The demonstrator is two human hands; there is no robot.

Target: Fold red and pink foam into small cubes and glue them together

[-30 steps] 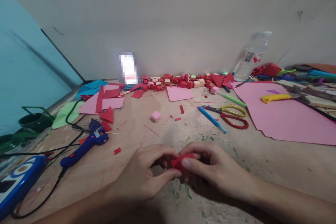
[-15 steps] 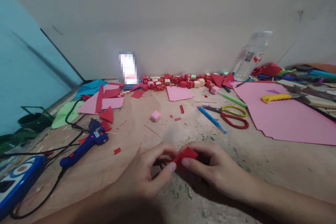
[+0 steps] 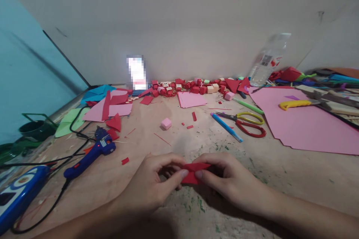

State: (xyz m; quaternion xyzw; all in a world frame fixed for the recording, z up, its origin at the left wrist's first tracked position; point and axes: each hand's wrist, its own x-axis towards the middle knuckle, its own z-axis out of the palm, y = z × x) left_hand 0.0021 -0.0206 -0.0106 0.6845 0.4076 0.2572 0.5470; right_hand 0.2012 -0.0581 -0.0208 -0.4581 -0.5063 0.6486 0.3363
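Note:
A small piece of red paper, folded with a crease along its upper part, is held between both hands above the table. My left hand pinches its left end between thumb and fingers. On the right end, my right hand presses with the thumb in front and the fingers behind. The fingertips partly cover the paper's ends. Beyond the hands lies a small pink paper cube, with red paper scraps near it.
Scissors and a blue pen lie to the right, by a large pink sheet with a yellow-handled cutter. A blue glue gun and its cable lie left. Paper cubes, a lit phone and a bottle line the wall.
The red paper has turned from a pointed, tilted position to lying level between the hands. My left thumb has moved in along its front face.

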